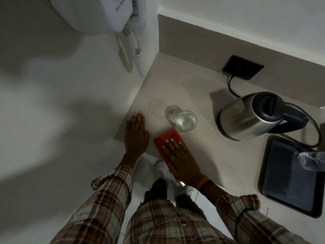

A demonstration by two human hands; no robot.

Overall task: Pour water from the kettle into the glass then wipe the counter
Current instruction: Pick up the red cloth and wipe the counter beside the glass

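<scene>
A clear glass (185, 122) holding water stands on the beige counter (202, 155). Right of it sits a steel kettle (251, 117) with a black lid and handle, on its base. My right hand (181, 157) lies flat, fingers together, pressing an orange-red cloth (166, 138) onto the counter just in front of the glass; the cloth's far corner nearly touches the glass. My left hand (136, 133) rests palm down on the counter's left front corner, holding nothing.
A dark tray (288, 182) with a clear plastic bottle (311, 160) lies at the right. The kettle's cord (232, 87) runs to a black socket (242, 66) on the back wall. A white hair dryer unit (109, 13) with coiled cable hangs on the left wall.
</scene>
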